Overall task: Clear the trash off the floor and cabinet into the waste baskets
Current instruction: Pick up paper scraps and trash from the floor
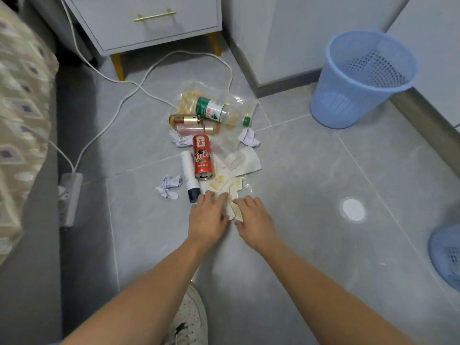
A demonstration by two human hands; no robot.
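Both my hands are down on the crinkly white wrapper [230, 185] at the near edge of the trash pile on the floor [311, 170]. My left hand [207, 215] and my right hand [254, 217] lie on it with fingers bent, but I cannot tell if either grip has really closed on it yet. The wrapper is thin and looks slippery, so it could slide out or tear if I pull fast. The red can [202, 158] and the white tube [189, 174] lie right beside it at 11 o'clock, and I think a quick tug could bump the can and make it roll. More trash sits farther off at 12 o'clock: a clear bottle [219, 112], small gold bottles [189, 124] and paper balls [169, 186]. The blue basket [358, 80] stands at 2 o'clock, well apart, so bits could drop on the way. A white cord [119, 105] snakes at 10 o'clock to a power strip [71, 197].
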